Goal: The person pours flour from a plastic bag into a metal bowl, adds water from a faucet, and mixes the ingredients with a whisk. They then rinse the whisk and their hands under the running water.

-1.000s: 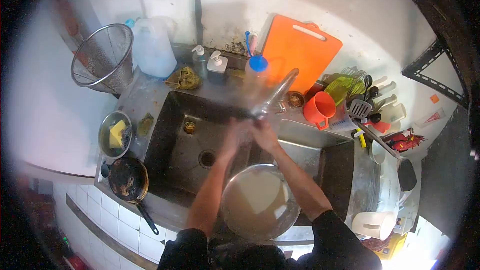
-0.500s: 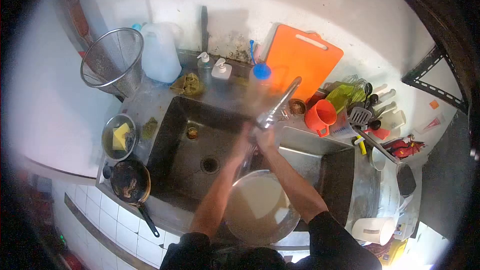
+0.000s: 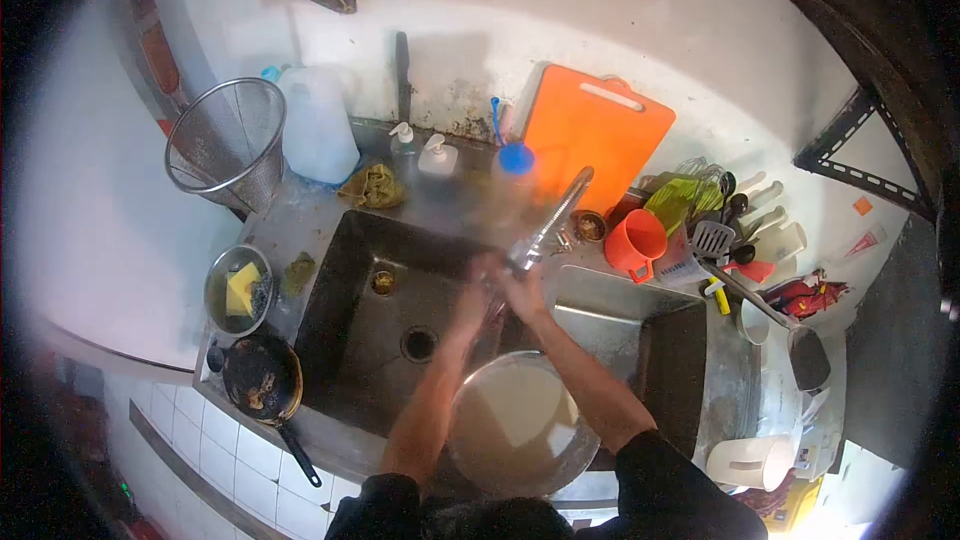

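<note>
- Both hands meet under the faucet (image 3: 552,223) spout: left hand (image 3: 470,298) and right hand (image 3: 522,290) rub together at the rinsing step, over the sink (image 3: 345,285); blur hides each grip, so I cannot tell.
- Next, I'd judge, calls for reaching down to the one steel bowl (image 3: 520,425) of cloudy water at 6 o'clock.
- Count: two pump bottles (image 3: 421,150) at 12, one orange mug (image 3: 636,240) at 3, one pan (image 3: 262,380) at 8.

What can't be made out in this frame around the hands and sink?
Head view only:
- Left hand and right hand: motion-blurred, so grip and any held item are unreadable.
- Water under the long metal faucet: too blurred to confirm.
- Large round metal bowl: near rim hidden by the person's body.
- Steel sink drain contents: too small.
</note>
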